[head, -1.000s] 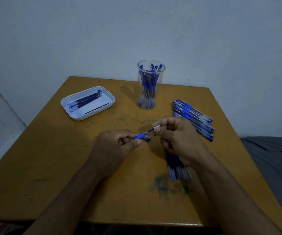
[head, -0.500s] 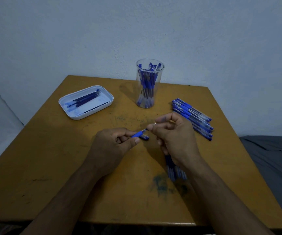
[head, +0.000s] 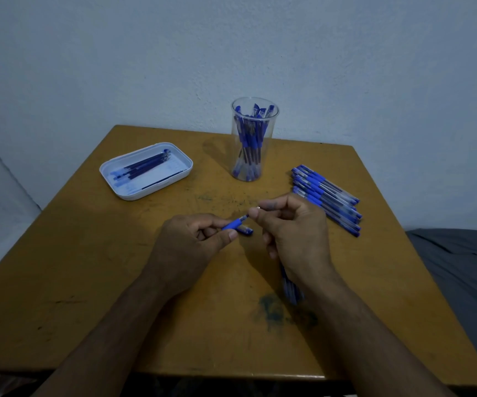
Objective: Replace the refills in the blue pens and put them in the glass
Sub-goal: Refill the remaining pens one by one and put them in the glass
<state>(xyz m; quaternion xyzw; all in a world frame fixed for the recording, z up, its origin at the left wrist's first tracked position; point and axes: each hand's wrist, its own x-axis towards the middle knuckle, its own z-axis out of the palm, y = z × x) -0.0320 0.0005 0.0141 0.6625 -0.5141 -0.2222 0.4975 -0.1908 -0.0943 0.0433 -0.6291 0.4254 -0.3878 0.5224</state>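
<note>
My left hand (head: pixel 191 242) grips a blue pen (head: pixel 235 224) by its blue grip over the middle of the table. My right hand (head: pixel 291 230) pinches the pen's tip end between thumb and forefinger, right beside the left hand. A blue cap (head: pixel 245 230) lies on the table just under the pen. The clear glass (head: pixel 253 138) stands at the back with several blue pens upright in it. A row of capped blue pens (head: pixel 327 196) lies at the right. More pens (head: pixel 290 287) lie partly hidden under my right wrist.
A white tray (head: pixel 122 193) holding several dark refills sits at the back left of the wooden table (head: pixel 88 267). A blue ink stain (head: pixel 271 309) marks the table near the front. A grey cloth surface (head: pixel 466 267) lies to the right of the table.
My right hand's fingertips have shifted a little left and closed in on the pen's tip. The left hand holds the pen in nearly the same place.
</note>
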